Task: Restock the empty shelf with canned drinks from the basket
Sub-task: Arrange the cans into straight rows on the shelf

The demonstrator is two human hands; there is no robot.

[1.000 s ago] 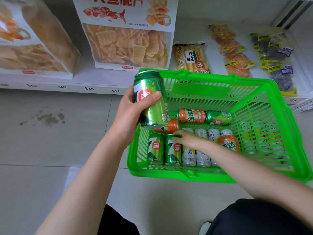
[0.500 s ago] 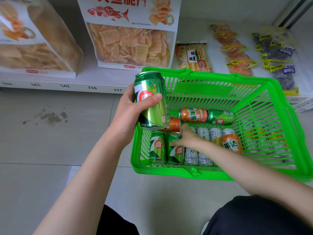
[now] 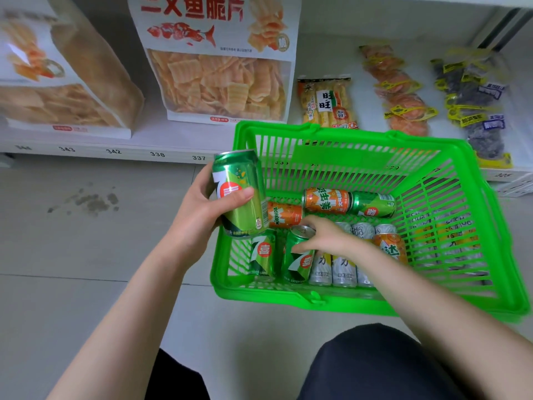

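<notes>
Green can (image 3: 240,197): gripped by left hand (image 3: 196,217) fingers, above basket (image 3: 331,303) left edge. Second green can (image 3: 298,262): inside, near edge, right hand (image 3: 326,238) fingers grasping its top.

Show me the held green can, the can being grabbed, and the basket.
Held green can (image 3: 238,173): head view, upper label.
Grabbed green can (image 3: 297,267): head view, lower label.
Basket (image 3: 274,294): head view, near rim.

The basket (image 3: 259,295) is open from above. The left hand (image 3: 199,215), gripping a green can (image 3: 240,194), blocks its left rim. Packed cans (image 3: 343,269) cover the bottom. Snack bags (image 3: 222,82) occupy the shelf (image 3: 115,151) behind.
</notes>
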